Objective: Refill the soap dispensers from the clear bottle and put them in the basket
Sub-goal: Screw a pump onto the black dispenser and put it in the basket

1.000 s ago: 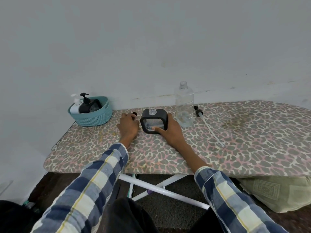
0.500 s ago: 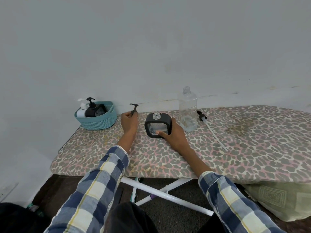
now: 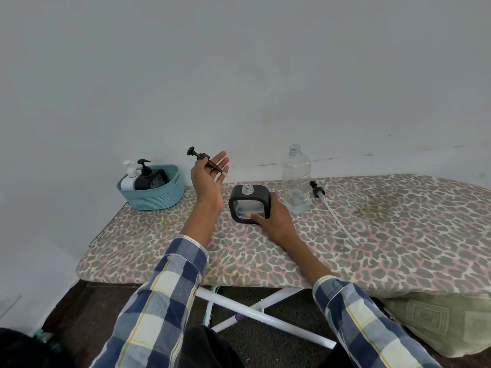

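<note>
At frame centre, dispenser (image 3: 249, 204) open-necked on the ironing board (image 3: 398, 235).
Right hand (image 3: 273, 221) grasps its stiff, likely slippery frame; left hand (image 3: 208, 176) pinches the light pump (image 3: 206, 162) above it.

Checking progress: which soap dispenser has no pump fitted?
The square black-framed clear dispenser on the board, held by the right hand; its neck is open. Both basket dispensers keep their pumps.
</note>
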Demonstrator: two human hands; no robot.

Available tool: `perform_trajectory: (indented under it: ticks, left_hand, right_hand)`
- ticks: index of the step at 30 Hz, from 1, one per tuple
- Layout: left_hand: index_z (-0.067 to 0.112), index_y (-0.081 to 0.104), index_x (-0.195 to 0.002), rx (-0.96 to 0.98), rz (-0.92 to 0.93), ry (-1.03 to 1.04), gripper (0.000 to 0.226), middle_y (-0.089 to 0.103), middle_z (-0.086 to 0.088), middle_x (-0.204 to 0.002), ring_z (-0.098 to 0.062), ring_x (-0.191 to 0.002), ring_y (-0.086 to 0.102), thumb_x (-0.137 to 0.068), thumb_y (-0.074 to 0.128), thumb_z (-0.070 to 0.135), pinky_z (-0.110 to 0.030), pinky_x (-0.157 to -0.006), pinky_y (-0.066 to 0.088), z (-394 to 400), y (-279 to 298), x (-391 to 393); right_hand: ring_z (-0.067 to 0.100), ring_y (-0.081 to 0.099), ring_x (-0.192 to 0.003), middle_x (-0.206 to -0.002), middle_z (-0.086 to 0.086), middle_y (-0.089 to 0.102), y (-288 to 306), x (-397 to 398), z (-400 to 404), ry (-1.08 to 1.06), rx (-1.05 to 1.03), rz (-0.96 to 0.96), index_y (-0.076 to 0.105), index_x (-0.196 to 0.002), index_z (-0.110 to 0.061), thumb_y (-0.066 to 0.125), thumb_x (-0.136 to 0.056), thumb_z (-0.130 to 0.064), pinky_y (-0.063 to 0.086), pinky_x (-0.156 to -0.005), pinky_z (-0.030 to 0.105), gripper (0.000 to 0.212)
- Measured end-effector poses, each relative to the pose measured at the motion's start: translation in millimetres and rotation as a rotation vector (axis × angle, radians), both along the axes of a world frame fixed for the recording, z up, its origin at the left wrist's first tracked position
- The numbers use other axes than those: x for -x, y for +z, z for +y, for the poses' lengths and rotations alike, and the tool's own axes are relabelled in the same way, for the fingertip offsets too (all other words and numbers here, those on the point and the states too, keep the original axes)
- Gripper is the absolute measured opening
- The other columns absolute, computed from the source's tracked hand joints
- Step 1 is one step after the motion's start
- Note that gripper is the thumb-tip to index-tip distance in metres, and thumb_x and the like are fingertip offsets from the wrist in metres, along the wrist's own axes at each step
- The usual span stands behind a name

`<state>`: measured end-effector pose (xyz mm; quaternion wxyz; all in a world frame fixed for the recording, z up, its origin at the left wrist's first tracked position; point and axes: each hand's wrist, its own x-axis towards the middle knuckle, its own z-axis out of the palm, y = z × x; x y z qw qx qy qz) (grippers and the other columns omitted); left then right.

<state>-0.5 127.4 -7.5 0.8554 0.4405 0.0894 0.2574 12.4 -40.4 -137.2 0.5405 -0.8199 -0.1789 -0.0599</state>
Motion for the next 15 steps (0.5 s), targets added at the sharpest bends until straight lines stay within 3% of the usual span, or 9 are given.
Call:
perform_trajectory:
  ticks: [7, 15]
  left_hand:
    - [0.012, 0.040, -0.122, -0.108, 0.001, -0.046, 0.016, 0.079, -0.014, -0.120, -0.028, -0.114, 0.076, -0.112, 0.042, 0.024, -0.036, -0.092, 0.059, -15, -2, 2]
    - [0.013, 0.039, -0.124, -0.304, 0.026, -0.015, 0.015, 0.080, -0.013, -0.115, -0.031, -0.111, 0.076, -0.112, 0.044, 0.021, -0.043, -0.098, 0.058, -28, -9, 9]
  right_hand:
    - [0.018, 0.068, -0.103, -0.121, -0.001, 0.071, 1, 1, 0, -0.003, -0.013, 0.007, 0.051, -0.130, -0.021, 0.086, -0.086, -0.036, 0.054, -0.082, 0.031, 0.059]
    - [0.017, 0.067, -0.101, -0.120, -0.001, 0.069, 1, 0, 0, -0.007, 0.006, 0.007, 0.050, -0.130, -0.019, 0.086, -0.086, -0.038, 0.049, -0.079, 0.025, 0.059]
